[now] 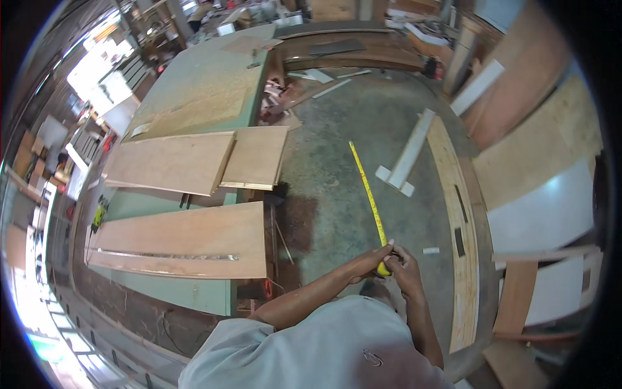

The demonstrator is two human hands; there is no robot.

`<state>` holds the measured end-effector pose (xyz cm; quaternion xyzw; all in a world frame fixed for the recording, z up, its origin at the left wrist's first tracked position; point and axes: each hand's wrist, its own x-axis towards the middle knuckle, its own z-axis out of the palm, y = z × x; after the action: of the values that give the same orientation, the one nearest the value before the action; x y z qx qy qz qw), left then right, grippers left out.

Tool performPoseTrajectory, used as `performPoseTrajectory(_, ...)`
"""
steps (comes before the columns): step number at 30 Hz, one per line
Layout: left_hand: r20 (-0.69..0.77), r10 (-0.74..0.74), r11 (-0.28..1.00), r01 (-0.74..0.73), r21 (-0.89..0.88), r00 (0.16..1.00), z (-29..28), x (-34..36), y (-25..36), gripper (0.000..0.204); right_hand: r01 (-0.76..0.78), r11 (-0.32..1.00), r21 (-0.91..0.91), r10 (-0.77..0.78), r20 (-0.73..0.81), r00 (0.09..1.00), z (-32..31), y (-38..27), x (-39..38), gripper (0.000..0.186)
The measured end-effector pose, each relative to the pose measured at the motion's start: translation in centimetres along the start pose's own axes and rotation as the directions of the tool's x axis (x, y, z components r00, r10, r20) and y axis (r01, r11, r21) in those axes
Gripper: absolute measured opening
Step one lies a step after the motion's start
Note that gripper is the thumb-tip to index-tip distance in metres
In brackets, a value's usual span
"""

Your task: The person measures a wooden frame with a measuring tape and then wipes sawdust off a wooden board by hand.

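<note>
In front of my body I hold a tape measure [370, 198] with a long yellow blade drawn out, reaching away from me over the floor. Its yellow case is partly covered by my fingers. My right hand [407, 272] is closed around the case. From the left, my left hand [369, 262] meets it, its fingers pinched at the blade where it leaves the case. To my left, a long wooden panel [194, 230] with a metal strip [165, 255] lies on a green-topped workbench [223, 288].
Two more wooden panels [172, 159] [256, 155] lie farther up the bench, near a green-and-black tool [99, 214]. White strips [411, 152] and a long slotted board [457, 240] lie on the floor at right. Sheets [544, 207] lean beyond; scraps [275, 97] are heaped beside the bench.
</note>
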<state>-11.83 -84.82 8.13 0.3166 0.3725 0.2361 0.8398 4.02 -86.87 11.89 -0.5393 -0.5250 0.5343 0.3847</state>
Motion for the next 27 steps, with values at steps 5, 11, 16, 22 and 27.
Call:
performPoseTrajectory(5,-0.323,0.147,0.953,-0.221,-0.208,0.935,-8.1,4.4,5.5,0.045,-0.156,0.976,0.154,0.075,0.438,0.896,-0.9,-2.1,13.1,0.050)
performPoseTrajectory(11,-0.595,0.258,0.889,-0.429,-0.163,0.761,-15.6,7.4,16.0,0.039,-0.125,0.990,0.059,0.095,0.369,0.925,-3.9,-4.8,32.9,0.039)
performPoseTrajectory(16,-0.778,0.361,0.819,-0.573,0.001,0.514,-20.5,6.7,24.5,0.036,0.066,0.990,-0.125,0.006,0.504,0.864,-0.1,-8.5,48.8,0.040)
performPoseTrajectory(22,-0.918,0.308,0.630,-0.777,-0.001,0.251,-26.3,6.3,29.9,0.036,0.454,0.881,-0.133,-0.181,0.791,0.584,12.2,-10.5,61.4,0.048)
performPoseTrajectory(27,-0.968,0.249,0.492,-0.864,0.102,0.027,-33.8,4.8,35.6,0.036,0.765,0.637,-0.089,-0.245,0.919,0.310,24.2,-11.6,68.7,0.056)
